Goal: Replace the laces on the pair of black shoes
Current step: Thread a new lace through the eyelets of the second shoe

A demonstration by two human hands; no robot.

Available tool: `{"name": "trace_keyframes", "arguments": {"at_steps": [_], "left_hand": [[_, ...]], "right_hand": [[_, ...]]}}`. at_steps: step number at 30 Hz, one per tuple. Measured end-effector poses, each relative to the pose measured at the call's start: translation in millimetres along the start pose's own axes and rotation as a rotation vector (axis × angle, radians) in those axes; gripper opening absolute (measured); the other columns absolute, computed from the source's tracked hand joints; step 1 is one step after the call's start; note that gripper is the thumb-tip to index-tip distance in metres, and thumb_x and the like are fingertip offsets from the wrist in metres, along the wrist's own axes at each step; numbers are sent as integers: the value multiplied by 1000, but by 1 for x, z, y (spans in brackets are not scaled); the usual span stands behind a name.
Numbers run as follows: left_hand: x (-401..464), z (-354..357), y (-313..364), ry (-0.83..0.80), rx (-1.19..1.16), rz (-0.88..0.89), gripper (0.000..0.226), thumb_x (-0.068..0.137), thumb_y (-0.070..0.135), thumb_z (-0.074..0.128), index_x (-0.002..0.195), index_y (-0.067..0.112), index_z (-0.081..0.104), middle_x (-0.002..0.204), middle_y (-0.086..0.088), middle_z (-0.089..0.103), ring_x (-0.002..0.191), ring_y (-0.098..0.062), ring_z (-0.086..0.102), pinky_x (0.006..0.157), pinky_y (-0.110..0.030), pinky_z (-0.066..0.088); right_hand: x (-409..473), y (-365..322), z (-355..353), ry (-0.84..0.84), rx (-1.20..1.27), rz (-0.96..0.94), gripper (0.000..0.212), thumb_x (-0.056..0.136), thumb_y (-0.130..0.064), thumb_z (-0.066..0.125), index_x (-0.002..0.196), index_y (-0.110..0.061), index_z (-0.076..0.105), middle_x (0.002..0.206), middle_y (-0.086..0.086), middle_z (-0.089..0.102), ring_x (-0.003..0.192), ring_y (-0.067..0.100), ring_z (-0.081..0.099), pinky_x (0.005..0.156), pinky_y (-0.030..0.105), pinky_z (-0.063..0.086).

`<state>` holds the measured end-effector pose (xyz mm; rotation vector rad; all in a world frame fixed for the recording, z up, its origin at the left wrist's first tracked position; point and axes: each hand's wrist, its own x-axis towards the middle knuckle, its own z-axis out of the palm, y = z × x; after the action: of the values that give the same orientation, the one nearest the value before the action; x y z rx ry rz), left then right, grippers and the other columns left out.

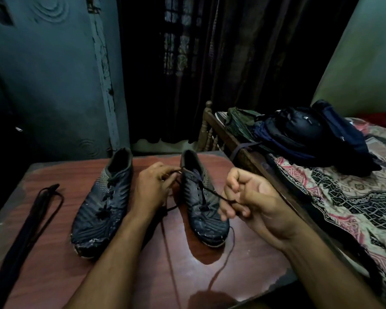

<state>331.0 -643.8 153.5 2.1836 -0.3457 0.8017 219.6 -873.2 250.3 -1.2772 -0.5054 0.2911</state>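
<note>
Two black shoes stand on a reddish-brown table point(54, 253), toes toward me. The left shoe point(103, 210) is laced. The right shoe point(201, 210) is partly laced with a dark lace point(212, 192). My left hand point(152, 188) pinches one end of that lace beside the shoe's collar. My right hand point(252, 204) grips the other end, pulled out to the shoe's right. Loose lace trails over the table toward me. A spare bundle of black laces point(38, 210) lies at the table's left.
A bed with a patterned cover point(343, 197) and wooden frame stands right of the table, with dark backpacks point(310, 134) piled on it. Dark curtains point(210, 63) and a blue-grey wall point(54, 74) lie behind.
</note>
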Motion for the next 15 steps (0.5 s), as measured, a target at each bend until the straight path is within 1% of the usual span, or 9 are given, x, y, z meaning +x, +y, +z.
{"name": "trace_keyframes", "arguments": {"at_steps": [2, 4, 6, 8, 9, 10, 11, 13, 15], "left_hand": [[0, 3, -3, 15, -51, -66, 12, 90, 13, 76, 100, 18, 80, 89, 3, 72, 75, -16, 69, 71, -42, 59], [-2, 5, 2, 14, -82, -88, 10, 92, 13, 73, 97, 20, 77, 88, 6, 73, 75, -11, 69, 74, -40, 59], [-5, 4, 13, 22, -145, -103, 13, 93, 9, 70, 93, 21, 75, 83, 9, 73, 74, -5, 70, 75, -36, 60], [-6, 6, 21, 46, -220, -132, 12, 93, 10, 71, 92, 21, 74, 81, 10, 74, 75, -3, 70, 76, -36, 60], [-7, 7, 22, 52, -261, -157, 11, 92, 12, 73, 91, 22, 74, 83, 10, 75, 76, -4, 71, 77, -38, 60], [-7, 8, 22, 50, -309, -188, 9, 91, 15, 74, 91, 24, 73, 84, 9, 75, 78, -7, 72, 78, -41, 61], [-6, 8, 22, 42, -364, -218, 8, 92, 18, 74, 91, 25, 72, 85, 8, 76, 80, -12, 74, 79, -45, 61], [-5, 9, 24, 16, -509, -273, 9, 95, 19, 71, 91, 26, 67, 86, 5, 76, 83, -20, 76, 80, -48, 62], [-5, 9, 28, 10, -662, -334, 13, 99, 12, 65, 91, 22, 62, 86, 2, 73, 81, -22, 76, 75, -42, 62]], "right_hand": [[-10, 1, -9, -108, -3, 103, 22, 79, 9, 43, 79, -11, 50, 53, 3, 32, 56, 21, 44, 65, 37, 47], [-19, 3, -19, -201, -65, 248, 23, 80, 10, 42, 81, -11, 52, 53, 5, 39, 59, 21, 45, 66, 37, 47], [-21, 8, -25, -217, -333, 370, 20, 87, 7, 47, 86, -11, 56, 55, 9, 53, 60, 22, 49, 68, 33, 46], [-19, 18, -32, -138, -719, 426, 14, 92, 0, 52, 89, -12, 59, 62, 2, 67, 60, 20, 56, 66, 34, 46], [-17, 24, -37, -92, -861, 427, 13, 92, -4, 53, 91, -15, 60, 67, 0, 72, 62, 24, 60, 65, 36, 48], [-15, 30, -40, -48, -948, 415, 13, 91, -7, 54, 91, -19, 61, 72, -1, 74, 67, 30, 63, 64, 40, 51], [-13, 36, -43, 5, -990, 383, 14, 90, -10, 54, 90, -22, 61, 75, -3, 75, 69, 31, 65, 64, 43, 53], [-9, 49, -47, 149, -1022, 263, 13, 89, -14, 59, 88, -27, 62, 72, -8, 68, 65, 18, 62, 64, 42, 52], [-1, 62, -47, 215, -1033, 160, 11, 90, -17, 64, 92, -28, 64, 73, -5, 60, 63, 3, 53, 63, 31, 46]]}}
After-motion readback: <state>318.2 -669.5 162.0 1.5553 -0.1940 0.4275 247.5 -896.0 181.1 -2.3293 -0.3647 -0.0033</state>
